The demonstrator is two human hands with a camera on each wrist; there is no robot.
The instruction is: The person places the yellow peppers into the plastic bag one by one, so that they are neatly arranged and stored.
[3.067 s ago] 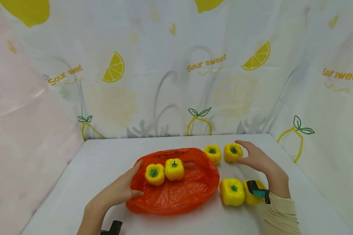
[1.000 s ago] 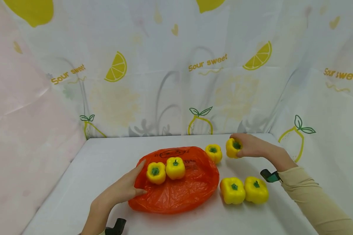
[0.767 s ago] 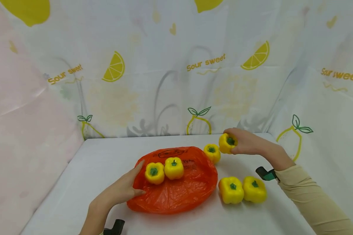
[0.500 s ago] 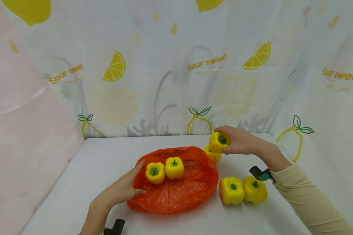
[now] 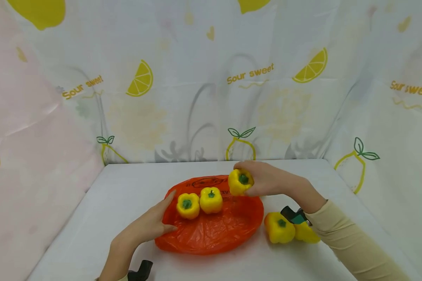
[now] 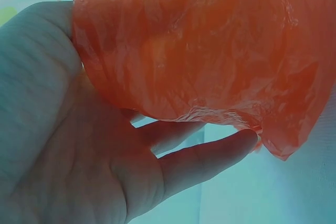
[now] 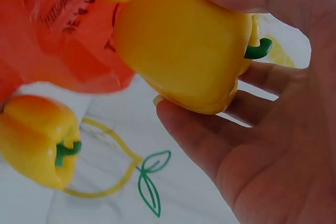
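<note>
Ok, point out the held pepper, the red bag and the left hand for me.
Held pepper (image 7: 181, 45): right wrist view, middle of its yellow side.
Red bag (image 5: 214, 232): head view, a bare patch of its plastic.
Left hand (image 5: 147, 223): head view, middle of the hand, between wrist and fingertips.

Head view: diffuse light, faint soft shadows on the table (image 5: 293, 263) below the right hand (image 5: 267, 180). Left wrist view: cyan cast; light passes through the red bag (image 6: 205, 51) beside the left hand (image 6: 100, 156). Right wrist view: dimmer, the right hand shaded.
</note>
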